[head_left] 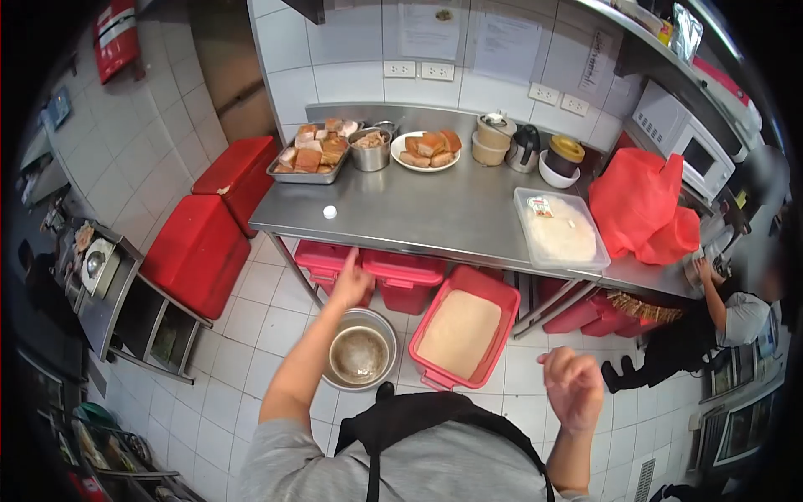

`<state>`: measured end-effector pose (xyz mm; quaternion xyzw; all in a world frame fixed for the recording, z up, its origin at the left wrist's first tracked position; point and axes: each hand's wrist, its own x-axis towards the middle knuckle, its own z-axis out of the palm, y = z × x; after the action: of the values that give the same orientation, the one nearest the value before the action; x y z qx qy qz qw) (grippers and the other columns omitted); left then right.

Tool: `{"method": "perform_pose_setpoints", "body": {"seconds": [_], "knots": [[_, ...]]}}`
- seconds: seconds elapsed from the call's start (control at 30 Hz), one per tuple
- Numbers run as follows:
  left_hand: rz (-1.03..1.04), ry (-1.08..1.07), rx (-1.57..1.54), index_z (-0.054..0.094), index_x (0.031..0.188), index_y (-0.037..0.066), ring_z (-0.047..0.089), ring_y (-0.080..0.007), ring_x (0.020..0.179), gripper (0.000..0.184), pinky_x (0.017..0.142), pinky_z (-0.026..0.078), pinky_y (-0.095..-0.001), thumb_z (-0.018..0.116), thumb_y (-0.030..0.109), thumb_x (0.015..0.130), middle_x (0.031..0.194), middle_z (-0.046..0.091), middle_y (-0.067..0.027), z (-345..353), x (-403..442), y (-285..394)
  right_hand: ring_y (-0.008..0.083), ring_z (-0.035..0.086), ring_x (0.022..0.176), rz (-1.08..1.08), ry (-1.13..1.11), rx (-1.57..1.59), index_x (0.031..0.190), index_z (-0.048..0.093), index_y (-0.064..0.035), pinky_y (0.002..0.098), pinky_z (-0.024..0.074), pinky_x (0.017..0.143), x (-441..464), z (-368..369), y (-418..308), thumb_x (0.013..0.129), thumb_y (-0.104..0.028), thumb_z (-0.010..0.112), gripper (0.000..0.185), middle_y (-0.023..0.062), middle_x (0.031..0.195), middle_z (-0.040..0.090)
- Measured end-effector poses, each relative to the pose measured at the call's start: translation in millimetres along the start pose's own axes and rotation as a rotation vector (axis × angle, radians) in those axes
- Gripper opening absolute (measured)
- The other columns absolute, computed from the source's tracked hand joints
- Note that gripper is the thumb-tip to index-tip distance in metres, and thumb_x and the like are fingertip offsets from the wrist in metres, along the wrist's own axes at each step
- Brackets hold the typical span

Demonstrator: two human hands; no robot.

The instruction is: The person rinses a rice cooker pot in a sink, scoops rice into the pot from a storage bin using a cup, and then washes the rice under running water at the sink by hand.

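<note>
My left hand is held out near the front edge of the steel table, index finger stretched out, with nothing in it. A small white cap lies on the table beyond that fingertip. Raised at the right, my right hand has its fingers curled; whether they hold anything is too small to tell. Below my left hand a metal basin with liquid stands on the floor. Beside it is a red bin filled with a pale grainy material.
Along the table's back stand a tray of meat pieces, a metal pot, a plate of meat and containers. A plastic box and red bag are at the right. Another person works at far right. Red boxes stand left.
</note>
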<state>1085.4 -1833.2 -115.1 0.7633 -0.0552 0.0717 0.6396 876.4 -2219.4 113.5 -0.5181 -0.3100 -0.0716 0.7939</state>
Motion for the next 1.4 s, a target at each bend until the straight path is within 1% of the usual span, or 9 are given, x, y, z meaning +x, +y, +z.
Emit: {"method": "perform_pose_setpoints", "body": {"seconds": [0.13, 0.3, 0.57, 0.7, 0.8, 0.87, 1.03, 1.17, 1.4], "knots": [[0.394, 0.232, 0.044, 0.010, 0.141, 0.011, 0.054, -0.0106, 0.064, 0.071, 0.059, 0.045, -0.0251, 0.051, 0.005, 0.084, 0.072, 0.058, -0.0032, 1.9, 88.0, 139.2, 0.0128, 0.044, 0.074, 0.169, 0.375, -0.193, 0.090, 0.052, -0.0025, 0.0282, 0.0366, 0.077, -38.3, -51.5, 9.5, 0.088, -0.019, 0.053, 0.017, 0.0026, 0.081, 0.050], [-0.106, -0.699, 0.242, 0.043, 0.128, 0.008, 0.056, -0.0104, 0.080, 0.050, 0.075, 0.047, -0.0279, 0.059, 0.024, 0.084, 0.087, 0.063, -0.0062, 45.2, 76.8, 185.1, 0.0076, 0.045, 0.066, 0.341, 0.782, -0.313, 0.086, 0.055, -0.0044, 0.0204, 0.0362, 0.063, -101.4, -101.8, 47.3, 0.085, -0.014, 0.059, 0.011, -0.0013, 0.076, 0.051], [0.557, -1.647, -0.433, 0.062, 0.076, 0.008, 0.047, -0.0227, 0.094, 0.015, 0.085, 0.036, -0.0360, 0.072, 0.020, 0.073, 0.094, 0.049, -0.0070, 179.5, -71.2, 311.5, 0.0067, 0.043, 0.049, 0.454, 1.068, -0.270, 0.083, 0.053, -0.0076, 0.0228, 0.0410, 0.051, -155.8, -130.6, 78.1, 0.086, -0.015, 0.058, 0.009, -0.0032, 0.061, 0.047], [0.831, -2.047, -0.632, 0.062, 0.089, 0.009, 0.046, -0.0207, 0.100, 0.023, 0.090, 0.034, -0.0381, 0.067, 0.027, 0.076, 0.104, 0.052, -0.0080, 197.2, -119.4, 357.6, 0.0078, 0.043, 0.047, 0.430, 1.046, -0.133, 0.083, 0.053, -0.0082, 0.0258, 0.0432, 0.052, -136.2, -136.5, 87.5, 0.087, -0.016, 0.057, 0.009, -0.0036, 0.057, 0.045], [0.826, -2.032, -0.596, 0.059, 0.094, 0.011, 0.047, -0.0201, 0.101, 0.029, 0.091, 0.031, -0.0377, 0.069, 0.029, 0.074, 0.106, 0.052, -0.0082, 198.7, -126.8, 358.8, 0.0088, 0.044, 0.047, 0.400, 1.001, -0.016, 0.083, 0.053, -0.0081, 0.0278, 0.0439, 0.052, -122.7, -132.8, 96.8, 0.087, -0.016, 0.058, 0.010, -0.0032, 0.056, 0.043], [0.846, -1.732, -0.637, 0.060, 0.069, 0.005, 0.047, -0.0215, 0.094, 0.017, 0.085, 0.035, -0.0347, 0.074, 0.015, 0.066, 0.090, 0.050, -0.0064, 196.0, -116.2, 339.7, 0.0091, 0.044, 0.046, 0.398, 0.986, 0.032, 0.084, 0.053, -0.0081, 0.0279, 0.0436, 0.052, -118.6, -133.7, 103.7, 0.086, -0.016, 0.058, 0.010, -0.0028, 0.055, 0.043], [0.333, -0.951, -0.520, 0.057, 0.083, 0.008, 0.048, -0.0116, 0.091, 0.006, 0.080, 0.041, -0.0248, 0.060, 0.011, 0.079, 0.095, 0.051, -0.0038, 160.0, -42.6, 265.1, 0.0097, 0.042, 0.044, 0.435, 1.093, 0.092, 0.085, 0.052, -0.0098, 0.0292, 0.0428, 0.050, -153.8, -153.3, 128.6, 0.086, -0.018, 0.058, 0.011, -0.0028, 0.054, 0.043], [0.413, -0.417, 0.560, 0.059, 0.075, 0.008, 0.053, -0.0232, 0.089, 0.014, 0.076, 0.042, -0.0341, 0.066, 0.020, 0.072, 0.085, 0.055, -0.0075, 113.6, -12.9, 156.0, 0.0087, 0.043, 0.047, 0.475, 1.248, 0.002, 0.085, 0.053, -0.0121, 0.0307, 0.0444, 0.051, -193.1, -163.0, 147.6, 0.085, -0.019, 0.057, 0.008, -0.0035, 0.056, 0.042], [0.427, -0.472, 0.567, 0.057, 0.101, 0.007, 0.045, -0.0328, 0.108, 0.039, 0.092, 0.038, -0.0394, 0.066, 0.006, 0.063, 0.113, 0.042, -0.0157, 38.4, 20.2, 107.7, 0.0121, 0.045, 0.051, 0.578, 1.474, -0.063, 0.084, 0.054, -0.0092, 0.0326, 0.0468, 0.051, -195.1, -119.0, 180.4, 0.083, -0.014, 0.056, 0.005, -0.0008, 0.063, 0.044]]}}
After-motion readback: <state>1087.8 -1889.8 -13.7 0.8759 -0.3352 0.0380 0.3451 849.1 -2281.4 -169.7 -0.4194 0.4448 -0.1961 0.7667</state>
